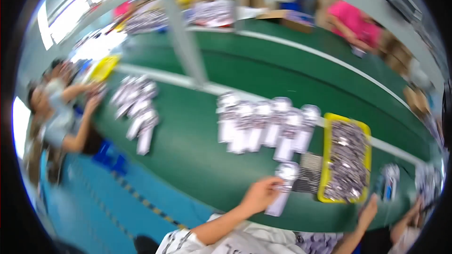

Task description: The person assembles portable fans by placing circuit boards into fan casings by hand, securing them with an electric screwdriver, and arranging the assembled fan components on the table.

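My left hand (260, 194) pinches a long white package (278, 204) with a shiny rounded top, held low over the green table's near edge. Just right of it lies a block of small grey, ridged pieces (309, 174), too blurred to name. Beyond my left hand, several similar white packages (256, 120) lie in overlapping rows. My right hand (368, 211) is near the lower right corner of a yellow tray (321, 193) heaped with shiny, silvery small pieces (347, 160). Blur hides how its fingers are set and whether they hold anything.
Another pile of white packages (136, 106) lies further left, near a seated person (61, 122). Right of the tray is a blue and white item (390, 181). A grey post (181, 33) rises from the table. Across it, a person in pink (353, 19) works.
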